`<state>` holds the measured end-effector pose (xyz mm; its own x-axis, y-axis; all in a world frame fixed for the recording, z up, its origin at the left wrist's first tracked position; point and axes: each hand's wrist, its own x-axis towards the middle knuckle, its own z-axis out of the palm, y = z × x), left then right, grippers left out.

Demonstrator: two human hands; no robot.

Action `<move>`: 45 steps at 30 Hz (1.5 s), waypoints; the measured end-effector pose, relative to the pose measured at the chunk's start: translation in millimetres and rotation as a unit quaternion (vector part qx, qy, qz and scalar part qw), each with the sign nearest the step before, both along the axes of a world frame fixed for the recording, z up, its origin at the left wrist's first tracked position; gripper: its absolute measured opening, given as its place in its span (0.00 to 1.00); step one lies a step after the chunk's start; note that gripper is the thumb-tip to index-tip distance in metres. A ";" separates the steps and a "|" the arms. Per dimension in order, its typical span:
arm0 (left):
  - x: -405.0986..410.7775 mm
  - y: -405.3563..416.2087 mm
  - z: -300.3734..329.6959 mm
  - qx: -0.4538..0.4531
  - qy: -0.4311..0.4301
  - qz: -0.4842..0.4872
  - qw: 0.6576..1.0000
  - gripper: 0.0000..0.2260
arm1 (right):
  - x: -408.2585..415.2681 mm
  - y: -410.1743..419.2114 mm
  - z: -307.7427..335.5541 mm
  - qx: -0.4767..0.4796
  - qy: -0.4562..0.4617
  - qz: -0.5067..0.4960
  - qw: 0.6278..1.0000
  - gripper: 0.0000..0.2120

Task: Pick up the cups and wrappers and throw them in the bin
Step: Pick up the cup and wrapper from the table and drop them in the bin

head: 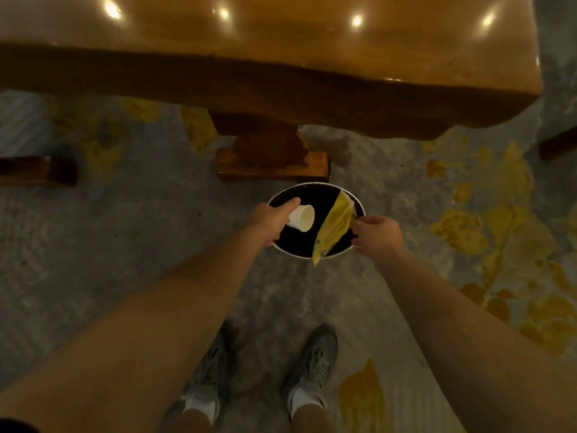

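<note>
A round metal-rimmed bin (312, 184) with a dark inside stands on the floor below me. My left hand (271, 219) holds a white paper cup (302, 217) tilted on its side over the bin's left half. My right hand (377, 234) pinches a yellow wrapper (335, 225) by its edge; the wrapper hangs over the bin's right half, its lower tip past the near rim.
A glossy wooden table (281, 57) fills the top of the view, its carved foot (271, 165) just behind the bin. Dark wooden furniture legs (37, 170) sit at far left and far right (557, 145). My two grey shoes (312, 367) stand on grey patterned carpet.
</note>
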<state>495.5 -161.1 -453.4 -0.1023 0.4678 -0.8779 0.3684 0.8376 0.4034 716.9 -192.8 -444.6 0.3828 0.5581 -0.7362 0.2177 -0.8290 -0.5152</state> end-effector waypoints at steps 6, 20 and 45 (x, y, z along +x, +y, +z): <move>-3.8 8.6 19.9 0.078 0.031 -0.056 0.995 0.16 | -11.6 5.3 23.7 0.022 -0.031 0.069 0.997 0.10; -69.3 -21.8 147.4 0.184 0.081 -0.234 0.951 0.11 | -44.8 -21.1 117.6 -0.031 -0.128 0.358 0.924 0.17; -84.2 -48.1 141.7 0.238 0.119 -0.364 0.892 0.14 | -62.8 -6.8 101.2 -0.015 -0.180 0.543 0.820 0.11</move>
<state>411.3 -209.2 -311.7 0.2241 0.8010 -0.5552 0.8679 0.0951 0.4875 654.1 -199.7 -343.4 -0.1320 0.6981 -0.7038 0.9695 -0.0571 -0.2384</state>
